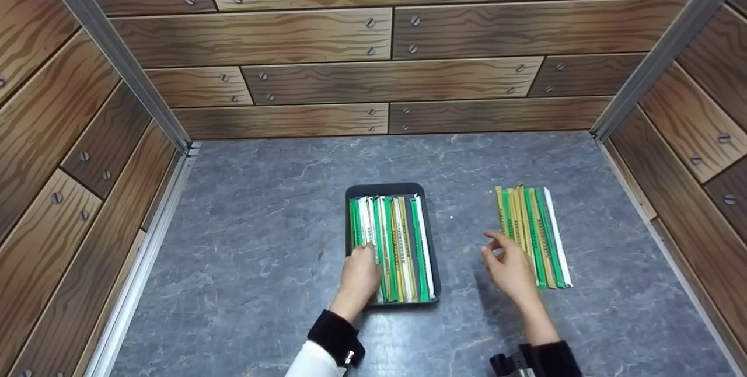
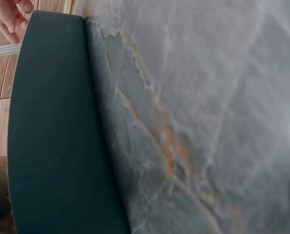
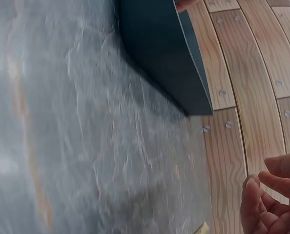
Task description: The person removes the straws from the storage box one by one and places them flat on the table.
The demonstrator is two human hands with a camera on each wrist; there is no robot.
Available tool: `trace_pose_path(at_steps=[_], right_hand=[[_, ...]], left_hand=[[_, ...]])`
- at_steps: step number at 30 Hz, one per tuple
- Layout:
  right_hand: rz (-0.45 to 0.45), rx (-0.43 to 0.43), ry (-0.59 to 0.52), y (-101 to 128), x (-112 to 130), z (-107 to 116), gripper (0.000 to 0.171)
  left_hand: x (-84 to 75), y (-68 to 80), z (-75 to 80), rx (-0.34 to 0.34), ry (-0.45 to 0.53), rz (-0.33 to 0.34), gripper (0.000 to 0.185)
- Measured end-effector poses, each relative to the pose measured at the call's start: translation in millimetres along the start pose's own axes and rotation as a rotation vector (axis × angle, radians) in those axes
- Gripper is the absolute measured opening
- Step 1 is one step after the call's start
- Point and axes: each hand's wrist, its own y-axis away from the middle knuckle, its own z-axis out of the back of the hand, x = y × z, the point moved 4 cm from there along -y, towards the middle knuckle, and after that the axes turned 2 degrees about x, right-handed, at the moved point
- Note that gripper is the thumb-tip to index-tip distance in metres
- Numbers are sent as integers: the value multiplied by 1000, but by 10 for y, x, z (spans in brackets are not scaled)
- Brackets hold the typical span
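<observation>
Apparently, the work stands partway; many thin packets (image 1: 400,248) lie side by side in the tray (image 1: 383,188), and a smaller row (image 1: 543,237) lies on the desk (image 1: 262,248) to the right of it; which row is the finished one, I cannot tell; the left hand (image 1: 360,275) has curled fingers over the tray's left part, but its grip is hidden; the right hand (image 1: 512,269), right of the tray, has thumb and fingertips apart, holding nothing visible.
</observation>
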Motion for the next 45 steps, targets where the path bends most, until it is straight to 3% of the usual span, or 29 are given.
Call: trace_pose_path(at_steps=[6, 13, 19, 23, 31, 36, 41, 45], right_hand=[[39, 3, -2, 9, 90, -126, 32], [20, 55, -59, 36, 171, -322, 29], [-68, 165, -300, 70, 264, -556, 29], [-70, 242, -439, 91, 322, -672, 34], [-100, 273, -597, 125, 353, -710, 34], [-130, 279, -698, 167, 371, -716, 32], [-124, 264, -745, 173, 359, -673, 29], [-136, 187, -797, 138, 272, -545, 24]], left_hand=[[16, 1, 5, 2, 36, 2, 41], [-43, 34, 94, 26, 207, -12, 51], [-279, 75, 171, 61, 434, -168, 36], [-407, 113, 208, 120, 510, -246, 26], [-517, 183, 234, 230, 520, -313, 23], [-527, 206, 206, 253, 513, -341, 22], [-484, 200, 206, 243, 493, -341, 19], [-347, 142, 268, 157, 417, -268, 26]])
